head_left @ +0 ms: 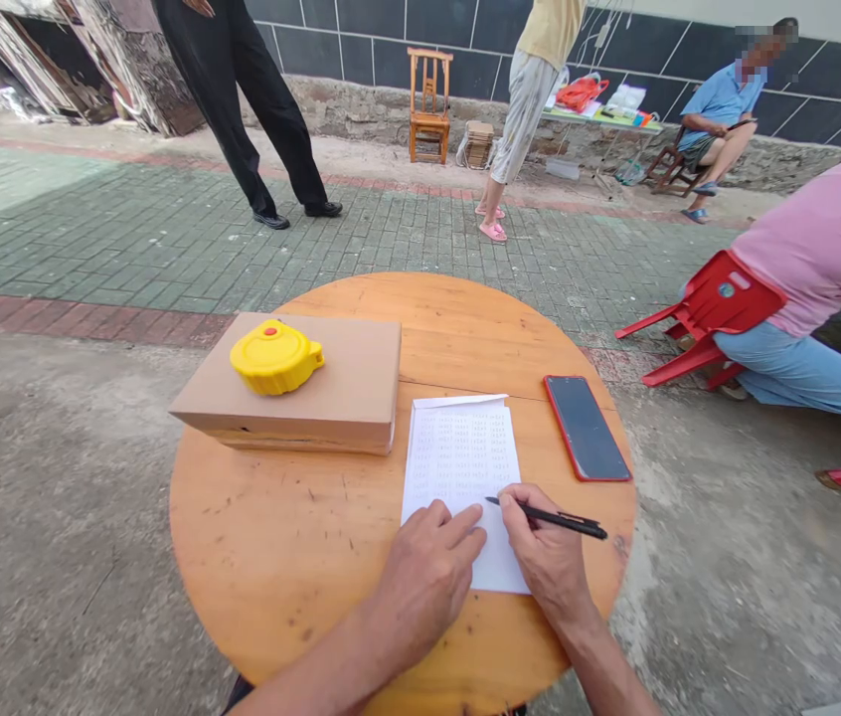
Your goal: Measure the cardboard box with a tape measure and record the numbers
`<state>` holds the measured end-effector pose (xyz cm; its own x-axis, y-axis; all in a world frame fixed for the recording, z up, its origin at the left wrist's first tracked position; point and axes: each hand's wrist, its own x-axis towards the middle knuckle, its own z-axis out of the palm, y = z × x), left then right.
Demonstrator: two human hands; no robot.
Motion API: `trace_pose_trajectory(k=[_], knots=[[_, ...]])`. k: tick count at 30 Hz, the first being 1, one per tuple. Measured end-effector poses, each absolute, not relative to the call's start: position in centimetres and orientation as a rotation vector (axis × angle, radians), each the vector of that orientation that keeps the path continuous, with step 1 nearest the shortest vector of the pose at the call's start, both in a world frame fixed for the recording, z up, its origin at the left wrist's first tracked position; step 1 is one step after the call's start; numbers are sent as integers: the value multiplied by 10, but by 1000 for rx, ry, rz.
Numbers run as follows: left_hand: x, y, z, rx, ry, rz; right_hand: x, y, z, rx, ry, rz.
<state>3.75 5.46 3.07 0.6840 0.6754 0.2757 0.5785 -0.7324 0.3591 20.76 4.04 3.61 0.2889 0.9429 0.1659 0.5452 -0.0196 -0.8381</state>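
Note:
A white sheet of paper (461,462) with faint rows of writing lies on a round wooden table (278,537). My left hand (424,577) rests flat on the sheet's lower left part, fingers stretched out. My right hand (544,552) pinches a black pen (551,517), its tip touching the paper near the lower right. To the right of the sheet lies a red-cased phone (586,428), screen dark. On the left half of the table sits a flat cardboard box (346,393), and a yellow tape measure (275,356) stands on top of it.
A person in a pink shirt (823,239) leans on a red plastic chair (708,308) at the right. Two people stand on the paving behind, near a wooden chair (429,104). Another person sits by a small table (603,117) at the far wall.

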Motion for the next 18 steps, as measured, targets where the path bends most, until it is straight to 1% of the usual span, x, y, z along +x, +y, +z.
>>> trace_pose_trajectory(k=[10,18], knots=[[37,53,32,2632,1006,568,207,40,39,-1696,-1361,557],[37,54,30,2612,1003,588,208,40,39,-1675,-1192,588]])
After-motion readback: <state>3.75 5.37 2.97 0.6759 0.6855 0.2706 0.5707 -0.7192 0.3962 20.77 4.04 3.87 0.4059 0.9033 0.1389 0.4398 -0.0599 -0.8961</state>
